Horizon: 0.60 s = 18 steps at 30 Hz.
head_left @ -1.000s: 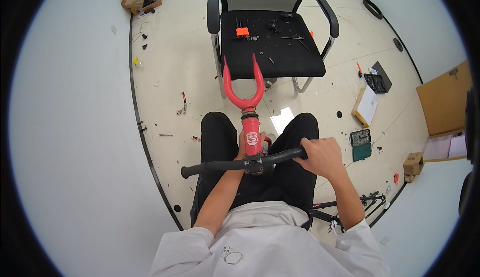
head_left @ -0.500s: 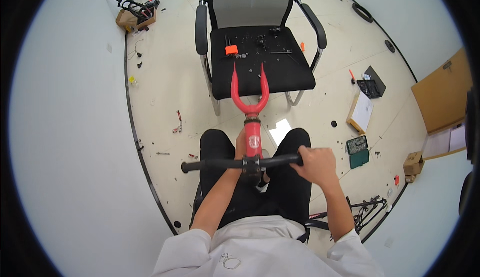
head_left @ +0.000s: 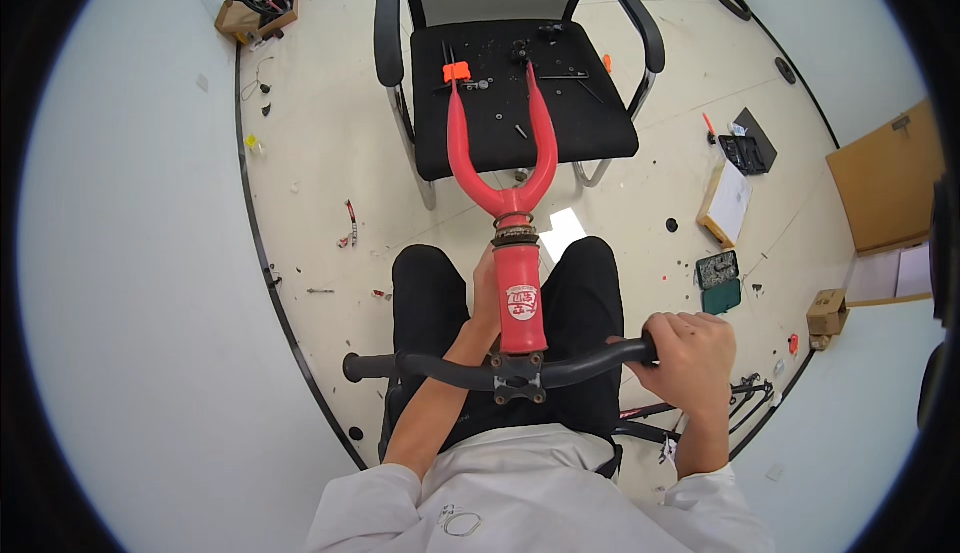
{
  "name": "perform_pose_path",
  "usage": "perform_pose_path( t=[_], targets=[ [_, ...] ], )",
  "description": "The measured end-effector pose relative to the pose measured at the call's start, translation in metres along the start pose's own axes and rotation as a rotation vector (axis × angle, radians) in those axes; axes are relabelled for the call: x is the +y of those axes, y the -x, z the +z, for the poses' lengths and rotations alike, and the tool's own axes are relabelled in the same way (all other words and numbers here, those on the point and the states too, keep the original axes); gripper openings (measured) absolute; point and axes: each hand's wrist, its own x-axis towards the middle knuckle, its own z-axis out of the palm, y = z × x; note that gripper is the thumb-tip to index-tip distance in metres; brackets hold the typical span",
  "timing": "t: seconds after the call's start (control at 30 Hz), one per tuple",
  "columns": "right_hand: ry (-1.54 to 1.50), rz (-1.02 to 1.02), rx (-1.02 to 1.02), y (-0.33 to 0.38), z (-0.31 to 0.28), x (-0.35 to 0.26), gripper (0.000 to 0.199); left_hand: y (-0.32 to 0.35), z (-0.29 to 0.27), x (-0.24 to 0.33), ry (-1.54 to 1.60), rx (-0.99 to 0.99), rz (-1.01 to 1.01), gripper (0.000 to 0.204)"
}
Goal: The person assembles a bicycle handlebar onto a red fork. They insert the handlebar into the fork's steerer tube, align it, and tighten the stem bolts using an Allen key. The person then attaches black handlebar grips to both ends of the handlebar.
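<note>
A red bicycle fork (head_left: 545, 143) points away from me, its two tips over the chair seat. Behind its crown, dark headset rings (head_left: 516, 234) sit at the end of a red head tube (head_left: 520, 298) with a white badge. A black stem clamp (head_left: 519, 379) at the near end bears the black handlebar (head_left: 590, 364). My right hand (head_left: 690, 358) is closed round the bar's right end. My left hand (head_left: 486, 293) grips the bicycle frame beside the head tube, its fingers mostly hidden behind the tube; my left forearm passes under the bar.
In front stands a black office chair (head_left: 590, 138) with an orange tool piece (head_left: 456, 72), hex keys and small parts on its seat. To the right lie a white box (head_left: 725, 203), a green case (head_left: 720, 296) and frame parts. A box of bike parts (head_left: 238, 21) stands far left.
The fork and handlebar have come up and tilted toward me. A wider gap with loose rings shows between fork crown and head tube. My right hand has moved right and nearer with the bar.
</note>
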Motion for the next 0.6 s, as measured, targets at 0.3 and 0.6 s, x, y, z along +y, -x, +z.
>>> perform_pose_path(
  t=[0.3,0.6],
  targets=[
    [0.011,0.014,0.056,-0.028,-0.036,0.013,0.042,-0.040,0.003,0.054,-0.150,0.115,0.260,0.025],
    [-0.126,0.112,-0.079,-0.001,0.082,0.001,0.036,-0.038,-0.016,-0.034,0.281,0.090,-0.144,0.025]
  ],
)
